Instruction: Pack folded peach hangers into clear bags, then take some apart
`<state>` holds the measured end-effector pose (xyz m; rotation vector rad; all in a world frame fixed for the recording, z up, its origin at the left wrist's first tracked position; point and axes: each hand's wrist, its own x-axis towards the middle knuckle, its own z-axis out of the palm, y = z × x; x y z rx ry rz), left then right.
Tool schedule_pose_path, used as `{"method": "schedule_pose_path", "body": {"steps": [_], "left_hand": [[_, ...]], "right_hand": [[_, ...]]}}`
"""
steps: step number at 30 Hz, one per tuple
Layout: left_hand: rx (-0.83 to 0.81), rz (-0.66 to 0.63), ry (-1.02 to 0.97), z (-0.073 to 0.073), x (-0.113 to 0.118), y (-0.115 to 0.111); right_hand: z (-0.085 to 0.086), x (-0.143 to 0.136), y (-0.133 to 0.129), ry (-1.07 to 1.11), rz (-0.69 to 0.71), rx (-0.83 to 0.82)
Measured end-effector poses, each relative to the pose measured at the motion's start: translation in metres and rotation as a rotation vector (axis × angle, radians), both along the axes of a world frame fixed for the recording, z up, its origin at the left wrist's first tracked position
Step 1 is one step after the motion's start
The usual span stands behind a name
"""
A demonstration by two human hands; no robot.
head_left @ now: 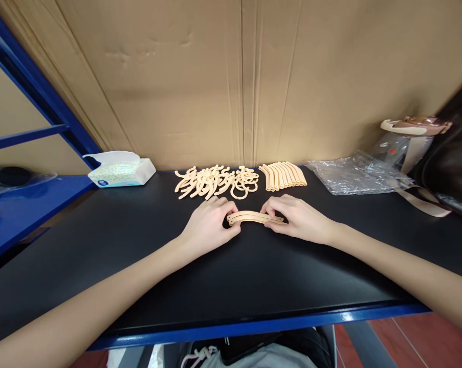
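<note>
Two or so curved tan straps point(249, 216), with small holes at their ends, lie side by side in front of me, bowed slightly away from me. My left hand point(211, 222) pinches them at the left end between thumb and fingers. At the right end my right hand point(295, 217) grips them the same way. Beyond my left hand is a loose, tangled pile of similar tan strips point(211, 181). Behind my right hand, a neat row of paired straps point(282, 176) lies side by side.
The black tabletop point(254, 276) has a blue front edge. A tissue pack point(121, 168) stands at the back left. Clear plastic bags point(353, 174) and a strapped bottle point(411, 138) sit at the back right, beside a dark object point(453, 158). Cardboard point(177, 76) walls the back.
</note>
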<state>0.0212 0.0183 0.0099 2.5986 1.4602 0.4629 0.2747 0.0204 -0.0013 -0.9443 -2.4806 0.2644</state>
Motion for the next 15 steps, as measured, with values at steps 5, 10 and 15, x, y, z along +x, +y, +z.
{"method": "schedule_pose_path", "body": {"steps": [5, 10, 15], "left_hand": [[-0.020, -0.028, 0.014, 0.0002, 0.0024, -0.0028], [-0.049, -0.033, 0.011, 0.0005, 0.0032, -0.0048], [-0.080, -0.038, 0.039, 0.0000, 0.0027, -0.0044]], "right_hand": [[-0.0005, -0.0007, -0.0001, -0.007, 0.002, -0.005], [-0.0011, 0.0001, 0.0007, -0.025, -0.005, 0.010], [-0.0033, 0.0006, 0.0011, -0.065, -0.015, 0.018]]}}
